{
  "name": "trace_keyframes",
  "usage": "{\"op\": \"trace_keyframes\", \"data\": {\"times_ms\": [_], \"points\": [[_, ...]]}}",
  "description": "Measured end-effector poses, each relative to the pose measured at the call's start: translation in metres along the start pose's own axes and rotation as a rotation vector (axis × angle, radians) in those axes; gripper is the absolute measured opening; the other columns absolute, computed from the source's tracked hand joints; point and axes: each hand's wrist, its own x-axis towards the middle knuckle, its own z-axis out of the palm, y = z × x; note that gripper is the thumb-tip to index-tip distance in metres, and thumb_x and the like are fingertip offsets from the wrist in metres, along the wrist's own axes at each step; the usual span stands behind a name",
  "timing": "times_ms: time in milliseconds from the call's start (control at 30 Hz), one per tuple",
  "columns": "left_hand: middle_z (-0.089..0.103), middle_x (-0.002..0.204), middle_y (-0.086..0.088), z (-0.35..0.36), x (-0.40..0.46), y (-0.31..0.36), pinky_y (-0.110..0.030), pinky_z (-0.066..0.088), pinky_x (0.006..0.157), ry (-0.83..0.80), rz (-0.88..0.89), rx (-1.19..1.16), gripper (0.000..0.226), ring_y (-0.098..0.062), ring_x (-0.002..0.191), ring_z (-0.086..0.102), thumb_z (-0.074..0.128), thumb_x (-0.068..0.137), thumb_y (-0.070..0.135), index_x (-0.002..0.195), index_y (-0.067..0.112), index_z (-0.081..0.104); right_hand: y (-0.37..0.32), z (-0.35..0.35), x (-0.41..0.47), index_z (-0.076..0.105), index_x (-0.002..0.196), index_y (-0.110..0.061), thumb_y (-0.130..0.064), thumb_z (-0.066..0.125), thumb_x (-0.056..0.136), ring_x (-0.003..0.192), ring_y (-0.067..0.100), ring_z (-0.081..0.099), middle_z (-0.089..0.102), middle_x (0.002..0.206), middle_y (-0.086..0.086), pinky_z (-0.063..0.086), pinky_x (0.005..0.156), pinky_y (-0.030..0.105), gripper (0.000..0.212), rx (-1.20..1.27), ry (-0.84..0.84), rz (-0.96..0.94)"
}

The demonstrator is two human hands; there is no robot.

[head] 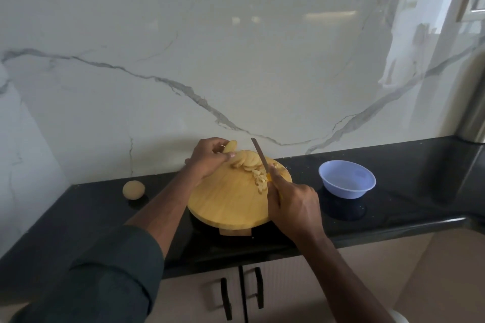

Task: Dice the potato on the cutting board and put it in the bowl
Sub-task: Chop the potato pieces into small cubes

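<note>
Nearest the front edge of the black table (393, 220), the right hand (295, 208) is wrapped round the handle of a knife (259, 153), its blade angled up over the round wooden cutting board (225, 199). Beyond it, toward the board's far right edge, lies a heap of diced potato (259, 181), and behind that a fanned row of potato slices (248, 162). The left hand (208, 158) reaches to the board's far left edge and pinches one slice, lifted off the row. To do this well, I would lay a few slices flat in a stack, tuck the fingertips back, and cut strips, then across. The lilac bowl (347, 179), right of the board, looks to hold nothing yet. A whole potato (133, 189) sits apart near the table's left end
</note>
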Motion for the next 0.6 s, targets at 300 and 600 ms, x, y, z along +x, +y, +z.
{"op": "trace_keyframes", "data": {"times_ms": [300, 600], "points": [[0.061, 0.093, 0.023, -0.008, -0.076, 0.001, -0.032, 0.03, 0.084, -0.025, 0.129, 0.324, 0.039, -0.005, 0.095, 0.055, 0.086, 0.074, 0.044, 0.109, 0.033, 0.072, -0.003, -0.001, -0.004, 0.061, 0.138, -0.016, -0.026, 0.05, 0.096, 0.037, 0.018, 0.044, 0.049, 0.048, -0.002, 0.047, 0.041, 0.035, 0.044, -0.055, -0.014, -0.011], [0.069, 0.096, 0.023, -0.009, -0.092, -0.01, -0.041, 0.03, 0.096, 0.027, 0.153, 0.223, 0.041, -0.002, 0.097, 0.059, 0.085, 0.076, 0.044, 0.113, 0.033, 0.073, -0.056, -0.012, -0.008, 0.058, 0.139, -0.03, -0.034, 0.046, 0.101, 0.069, 0.021, 0.062, 0.067, 0.079, 0.0, 0.056, 0.065, 0.036, 0.04, -0.162, -0.23, 0.063]]}}
